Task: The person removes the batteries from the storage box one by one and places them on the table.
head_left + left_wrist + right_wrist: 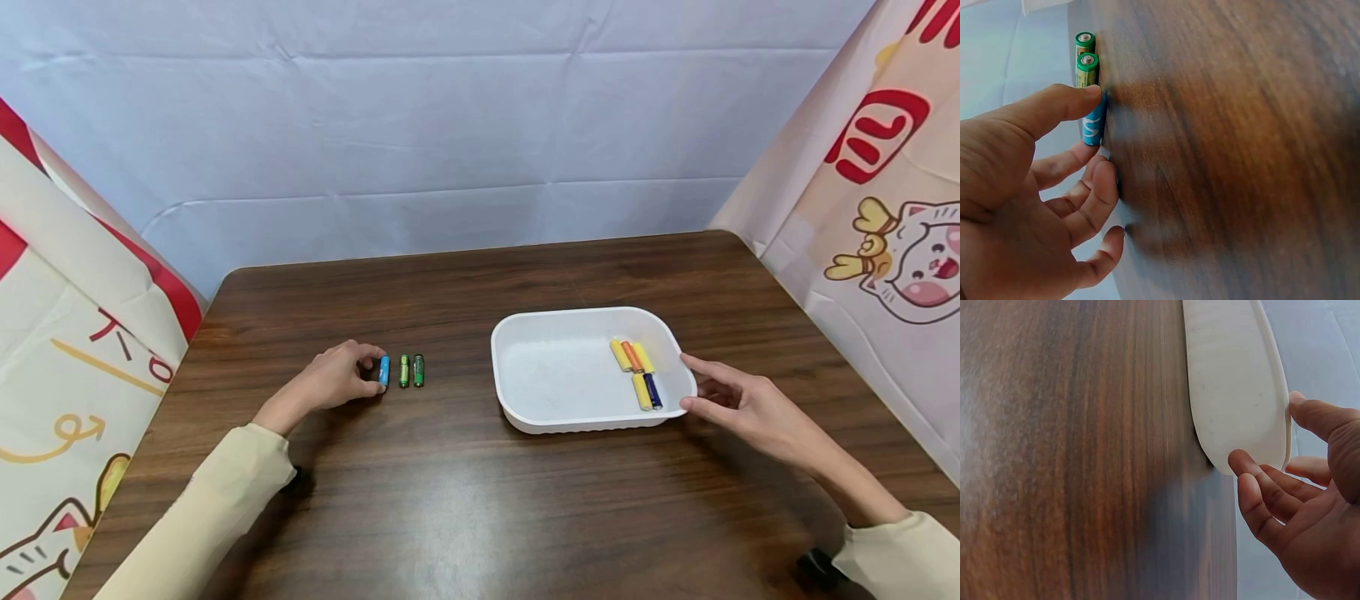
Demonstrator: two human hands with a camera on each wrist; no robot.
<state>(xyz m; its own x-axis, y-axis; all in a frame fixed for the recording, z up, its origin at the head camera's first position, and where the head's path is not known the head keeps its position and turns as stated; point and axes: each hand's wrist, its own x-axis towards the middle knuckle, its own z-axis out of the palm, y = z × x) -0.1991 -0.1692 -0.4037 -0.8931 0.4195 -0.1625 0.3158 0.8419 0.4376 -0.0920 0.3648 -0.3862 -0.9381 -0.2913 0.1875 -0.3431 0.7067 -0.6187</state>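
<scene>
My left hand (336, 377) pinches a blue battery (385, 372) by its two ends, thumb on one and index finger on the other. The battery lies on the table, and the other fingers of that hand are loosely bent beside it in the left wrist view. Just to its right, two green batteries (404, 372) lie side by side. A white plastic tray (570, 423) stands at the right, and my right hand (738, 402) holds its right end. In the right wrist view, the thumb touches the tray's rim (1287, 419) and the fingertips meet its outer wall.
Inside the tray, at its right end, lie several batteries: three yellow ones (642, 392), an orange one (632, 357) and a dark blue one (652, 391). The brown wooden table (450, 500) reaches back to a pale cloth (435, 125). Printed cloths hang at both sides.
</scene>
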